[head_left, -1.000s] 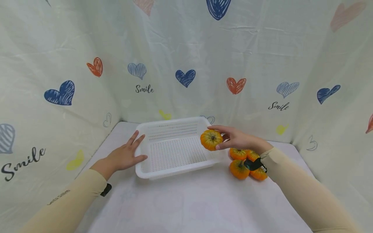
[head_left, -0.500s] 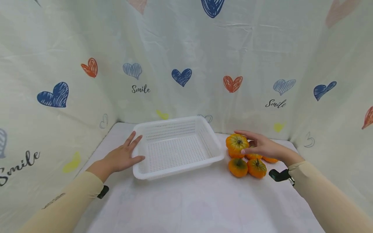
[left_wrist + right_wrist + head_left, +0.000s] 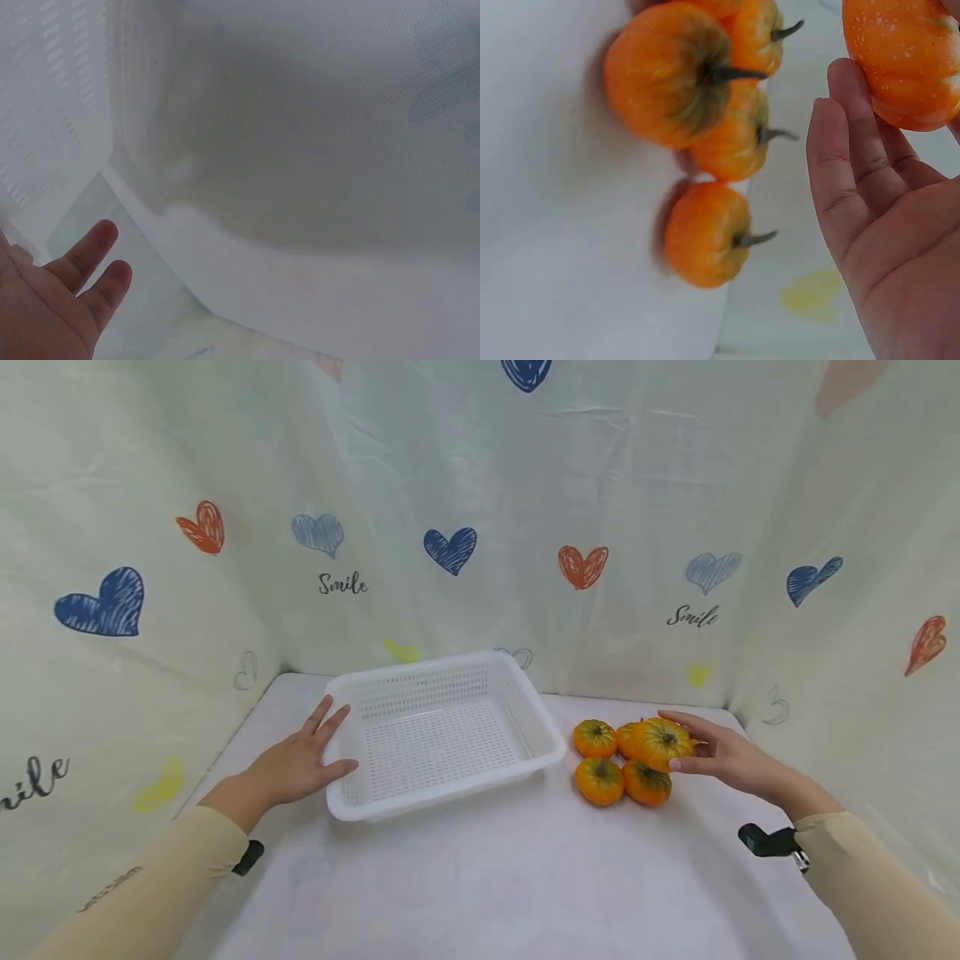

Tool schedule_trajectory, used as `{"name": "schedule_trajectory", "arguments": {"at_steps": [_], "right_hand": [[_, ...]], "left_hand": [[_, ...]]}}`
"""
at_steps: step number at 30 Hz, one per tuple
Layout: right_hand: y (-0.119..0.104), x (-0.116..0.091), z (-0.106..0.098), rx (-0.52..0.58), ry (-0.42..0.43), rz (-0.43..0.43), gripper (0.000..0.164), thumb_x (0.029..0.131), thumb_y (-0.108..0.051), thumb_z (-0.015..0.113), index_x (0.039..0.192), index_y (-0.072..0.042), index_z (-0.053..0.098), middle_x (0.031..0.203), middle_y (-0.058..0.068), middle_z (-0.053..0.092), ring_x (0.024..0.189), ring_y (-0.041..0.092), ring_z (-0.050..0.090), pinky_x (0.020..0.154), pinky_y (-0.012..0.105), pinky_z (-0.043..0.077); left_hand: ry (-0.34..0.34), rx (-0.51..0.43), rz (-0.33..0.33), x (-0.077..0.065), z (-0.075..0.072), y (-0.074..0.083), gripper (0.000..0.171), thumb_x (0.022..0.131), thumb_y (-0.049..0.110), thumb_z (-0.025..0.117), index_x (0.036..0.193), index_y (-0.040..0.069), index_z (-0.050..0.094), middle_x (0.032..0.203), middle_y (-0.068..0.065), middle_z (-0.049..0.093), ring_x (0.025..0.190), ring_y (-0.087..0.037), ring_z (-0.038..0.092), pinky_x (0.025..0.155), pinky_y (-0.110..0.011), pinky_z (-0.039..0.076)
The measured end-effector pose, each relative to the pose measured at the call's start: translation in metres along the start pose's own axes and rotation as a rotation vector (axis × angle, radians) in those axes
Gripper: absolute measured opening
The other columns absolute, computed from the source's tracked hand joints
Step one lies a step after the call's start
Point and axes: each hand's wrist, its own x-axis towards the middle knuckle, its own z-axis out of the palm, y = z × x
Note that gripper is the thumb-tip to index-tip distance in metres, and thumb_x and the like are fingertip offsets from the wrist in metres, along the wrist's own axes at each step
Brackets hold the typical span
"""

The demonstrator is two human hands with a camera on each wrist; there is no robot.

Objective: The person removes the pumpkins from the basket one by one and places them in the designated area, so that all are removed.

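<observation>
My right hand (image 3: 723,756) pinches a small orange pumpkin (image 3: 663,744) between thumb and fingers. The pumpkin's underside (image 3: 907,67) shows in the right wrist view, with fingers along its side. In the head view it overlaps the right part of a cluster of several like pumpkins (image 3: 600,781) on the table. At the left, my left hand (image 3: 296,764) lies at the left rim of a white perforated plastic basket (image 3: 442,793), its fingers spread and straight. Two of its fingertips (image 3: 105,236) show beside the basket wall in the left wrist view.
A white cloth covers the table (image 3: 480,885). Behind it and at both sides hangs a pale curtain (image 3: 510,485) printed with hearts. The basket's right end stands just left of the pumpkins.
My right hand has carried the pumpkin rightward from over the basket's right side to the cluster's right part. My left hand stays at the basket rim. The head view has shifted slightly.
</observation>
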Motion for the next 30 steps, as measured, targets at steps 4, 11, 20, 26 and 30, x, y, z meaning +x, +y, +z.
{"name": "schedule_trajectory", "arguments": {"at_steps": [4, 11, 20, 26, 30], "right_hand": [[0.015, -0.016, -0.004, -0.001, 0.030, 0.010, 0.076, 0.097, -0.028, 0.067, 0.159, -0.017, 0.025, 0.153, 0.025, 0.034, 0.127, 0.049, 0.045, 0.091, 0.057, 0.052], [0.040, -0.037, -0.004, -0.007, 0.071, 0.140, 0.080, 0.098, -0.033, 0.065, 0.160, -0.013, 0.019, 0.152, 0.032, 0.027, 0.125, 0.053, 0.044, 0.088, 0.063, 0.051], [0.071, -0.040, 0.007, 0.055, 0.081, 0.224, 0.082, 0.098, -0.033, 0.065, 0.159, -0.007, 0.017, 0.149, 0.038, 0.026, 0.117, 0.044, 0.055, 0.083, 0.036, 0.058], [0.090, -0.045, 0.014, 0.061, 0.086, 0.261, 0.085, 0.097, -0.032, 0.067, 0.158, -0.004, 0.016, 0.146, 0.039, 0.028, 0.118, 0.046, 0.052, 0.082, 0.035, 0.058], [0.097, -0.044, 0.020, 0.083, 0.076, 0.294, 0.086, 0.097, -0.033, 0.067, 0.158, -0.004, 0.014, 0.146, 0.040, 0.027, 0.120, 0.049, 0.048, 0.084, 0.037, 0.058]], "left_hand": [[-0.001, -0.012, 0.001, 0.001, -0.002, 0.001, 0.089, 0.096, 0.057, 0.052, 0.160, 0.009, 0.012, 0.165, -0.018, -0.004, 0.124, -0.056, 0.047, 0.090, -0.066, 0.047], [-0.016, 0.010, -0.009, 0.005, -0.001, 0.005, 0.090, 0.096, 0.061, 0.049, 0.161, 0.011, 0.011, 0.166, -0.017, -0.004, 0.128, -0.055, 0.044, 0.093, -0.067, 0.044], [-0.011, 0.005, -0.028, -0.003, -0.004, 0.006, 0.084, 0.098, 0.050, 0.053, 0.160, 0.009, 0.014, 0.165, -0.018, -0.002, 0.127, -0.057, 0.044, 0.093, -0.069, 0.043], [-0.005, 0.008, -0.030, -0.003, -0.003, 0.004, 0.086, 0.097, 0.053, 0.052, 0.160, 0.010, 0.014, 0.165, -0.018, -0.003, 0.127, -0.058, 0.043, 0.093, -0.069, 0.043], [-0.007, 0.015, -0.031, -0.002, -0.001, 0.003, 0.086, 0.097, 0.055, 0.051, 0.160, 0.011, 0.013, 0.165, -0.018, -0.004, 0.128, -0.058, 0.042, 0.093, -0.070, 0.042]]}}
